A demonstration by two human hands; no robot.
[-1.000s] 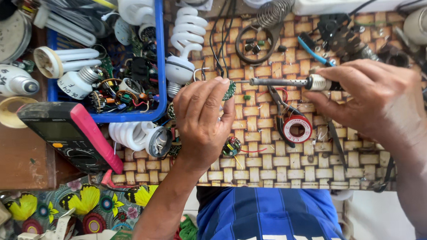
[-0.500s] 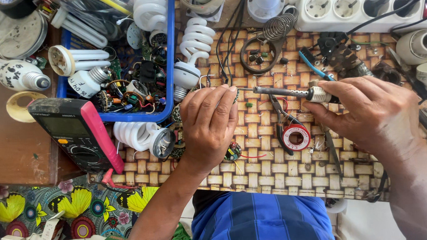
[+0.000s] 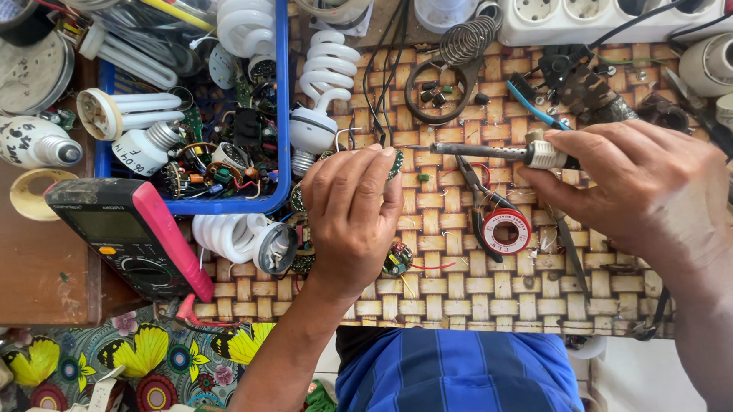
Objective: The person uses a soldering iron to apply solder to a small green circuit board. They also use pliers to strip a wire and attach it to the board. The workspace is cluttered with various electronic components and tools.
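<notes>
Both hands busy: our left hand (image 3: 352, 219) pinches a small green round circuit board (image 3: 394, 163) on the woven surface (image 3: 445, 269); right hand (image 3: 633, 188) grips the grey-tipped soldering iron (image 3: 485, 150). Best keep the tip steady on the board edge.

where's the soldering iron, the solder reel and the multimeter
soldering iron (image 3: 482, 151): head view, on its metal shaft, right hand gripping the handle
solder reel (image 3: 506, 231): head view, on its red-rimmed face
multimeter (image 3: 126, 235): head view, on its dark body beside the pink edge
</notes>
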